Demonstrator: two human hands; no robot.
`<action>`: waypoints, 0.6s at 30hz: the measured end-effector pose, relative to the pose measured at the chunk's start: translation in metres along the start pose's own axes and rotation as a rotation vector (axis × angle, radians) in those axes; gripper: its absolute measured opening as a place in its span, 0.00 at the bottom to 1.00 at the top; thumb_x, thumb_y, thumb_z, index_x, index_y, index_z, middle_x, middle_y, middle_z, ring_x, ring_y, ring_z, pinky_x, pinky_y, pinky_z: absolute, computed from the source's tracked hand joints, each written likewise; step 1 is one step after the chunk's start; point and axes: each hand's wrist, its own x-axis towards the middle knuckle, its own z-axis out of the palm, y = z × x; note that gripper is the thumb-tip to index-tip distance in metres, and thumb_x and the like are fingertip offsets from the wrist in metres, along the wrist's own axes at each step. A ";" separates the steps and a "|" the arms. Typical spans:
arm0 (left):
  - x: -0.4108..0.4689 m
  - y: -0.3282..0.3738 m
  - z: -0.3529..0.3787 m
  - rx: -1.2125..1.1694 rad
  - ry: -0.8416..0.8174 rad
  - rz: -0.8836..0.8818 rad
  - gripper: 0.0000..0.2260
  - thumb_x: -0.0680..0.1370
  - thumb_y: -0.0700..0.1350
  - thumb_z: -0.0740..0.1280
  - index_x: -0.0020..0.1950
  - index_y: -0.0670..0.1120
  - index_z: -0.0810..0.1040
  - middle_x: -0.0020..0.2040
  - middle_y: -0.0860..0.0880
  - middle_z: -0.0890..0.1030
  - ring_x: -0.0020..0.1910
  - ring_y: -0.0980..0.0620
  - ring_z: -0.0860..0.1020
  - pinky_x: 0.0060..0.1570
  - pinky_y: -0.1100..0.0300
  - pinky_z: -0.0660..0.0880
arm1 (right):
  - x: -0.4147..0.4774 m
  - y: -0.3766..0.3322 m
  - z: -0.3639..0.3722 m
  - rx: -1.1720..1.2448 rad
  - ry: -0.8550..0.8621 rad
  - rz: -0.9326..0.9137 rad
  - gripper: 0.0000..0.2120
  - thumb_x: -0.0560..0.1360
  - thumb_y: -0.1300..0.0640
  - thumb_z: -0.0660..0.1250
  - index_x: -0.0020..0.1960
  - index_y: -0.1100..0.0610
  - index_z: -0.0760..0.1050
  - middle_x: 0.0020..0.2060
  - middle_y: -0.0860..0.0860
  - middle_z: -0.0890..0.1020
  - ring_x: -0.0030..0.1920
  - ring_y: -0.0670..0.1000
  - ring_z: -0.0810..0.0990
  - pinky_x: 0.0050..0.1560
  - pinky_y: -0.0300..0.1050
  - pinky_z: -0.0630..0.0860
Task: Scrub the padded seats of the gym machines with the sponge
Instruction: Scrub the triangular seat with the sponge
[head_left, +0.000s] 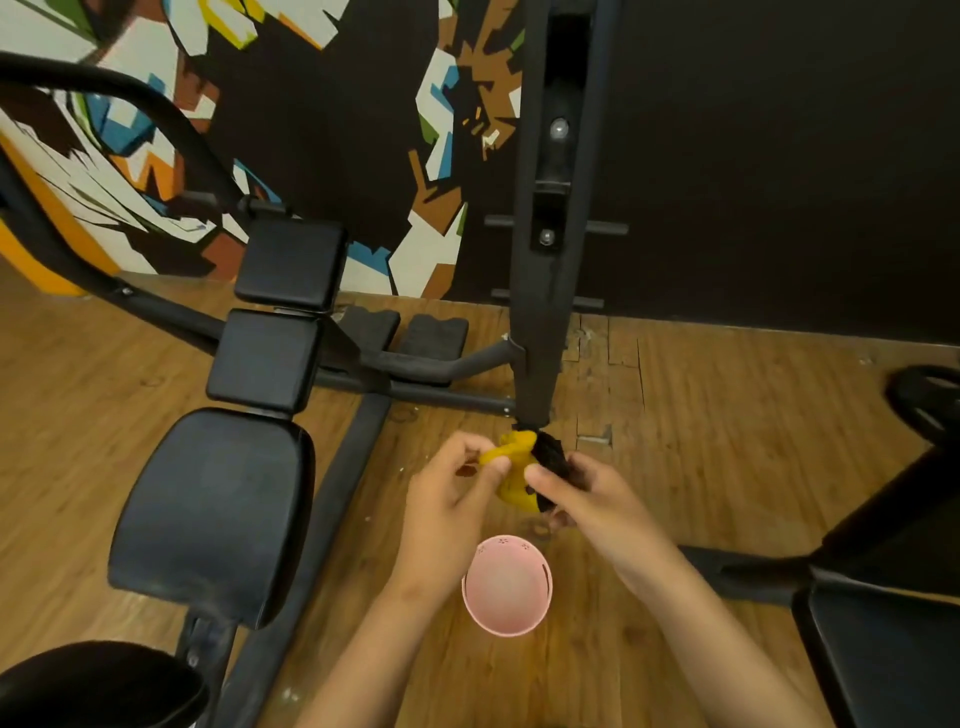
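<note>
The left hand (447, 501) and right hand (589, 499) both had the grip closed on the yellow sponge (511, 467), which seemed soft, light, easily squeezed.

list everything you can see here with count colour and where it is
sponge: one, yellow and black, held between both hands
bucket: one, pink, on the floor below the hands
seat pad: one, black, left, on the machine
back pads: two, black, beyond the seat pad
upright post: one, dark grey, centre
floor: one, brown wood
mural: one, multicoloured, wall upper left
left hand: one, pinches the sponge's yellow part
right hand: one, grips its black side
</note>
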 end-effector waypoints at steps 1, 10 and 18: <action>0.002 0.001 0.001 -0.089 0.035 -0.039 0.04 0.79 0.45 0.66 0.47 0.46 0.78 0.42 0.51 0.81 0.45 0.52 0.80 0.46 0.59 0.77 | 0.001 0.000 0.000 -0.019 0.011 -0.006 0.18 0.68 0.40 0.70 0.52 0.49 0.78 0.42 0.47 0.84 0.41 0.46 0.83 0.43 0.40 0.80; -0.004 -0.002 0.002 -0.411 0.186 -0.284 0.07 0.77 0.49 0.65 0.47 0.48 0.80 0.46 0.44 0.82 0.49 0.43 0.80 0.55 0.47 0.76 | 0.012 0.006 -0.005 0.121 0.031 0.048 0.14 0.76 0.60 0.69 0.59 0.49 0.75 0.53 0.50 0.83 0.50 0.49 0.83 0.48 0.43 0.80; -0.007 0.016 -0.014 -0.097 0.032 0.018 0.03 0.74 0.51 0.72 0.47 0.56 0.81 0.48 0.53 0.83 0.53 0.48 0.80 0.53 0.55 0.76 | 0.005 -0.026 -0.004 -0.412 0.079 -0.544 0.22 0.72 0.54 0.72 0.59 0.34 0.72 0.59 0.27 0.69 0.66 0.34 0.62 0.61 0.25 0.59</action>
